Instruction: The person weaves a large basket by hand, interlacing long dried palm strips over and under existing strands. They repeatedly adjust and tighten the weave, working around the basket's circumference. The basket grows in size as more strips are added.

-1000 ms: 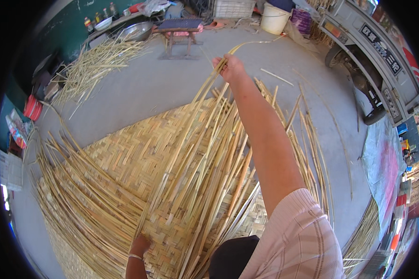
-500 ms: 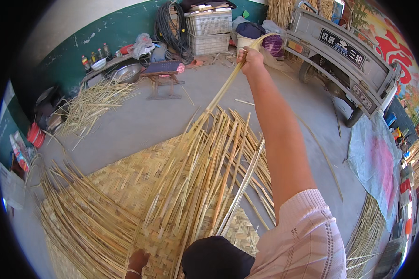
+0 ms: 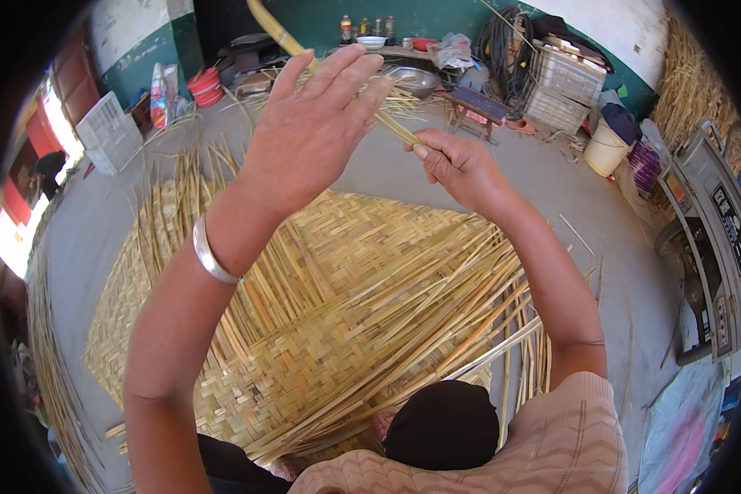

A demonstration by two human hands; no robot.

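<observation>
Up in front of me, my right hand [image 3: 461, 171] pinches a long flat yellowish reed strip [image 3: 273, 30]. The strip slants up and left behind the fingers of my left hand [image 3: 317, 128], whose back faces me. Those fingers are stretched and apart; its palm side is hidden, and a silver bangle [image 3: 212, 251] circles the wrist. Below both arms spreads a herringbone-woven reed mat [image 3: 370, 216] on the floor. Many loose strips [image 3: 436, 309] lie across its right part, while the unwoven ends [image 3: 193, 181] stick out at its far left.
Along the far wall stand a low bench with bottles and bowls, a small stool [image 3: 476, 107], stacked crates [image 3: 564, 86] and a white bucket [image 3: 608, 150]. A grey three-wheeled cart [image 3: 708, 239] is at right. A dark rounded shape [image 3: 443, 424] covers the near mat edge.
The view has swung right to left across the room. My right hand came back nearer with the strip. My left hand rose from the mat to beside the strip, fingers spreading.
</observation>
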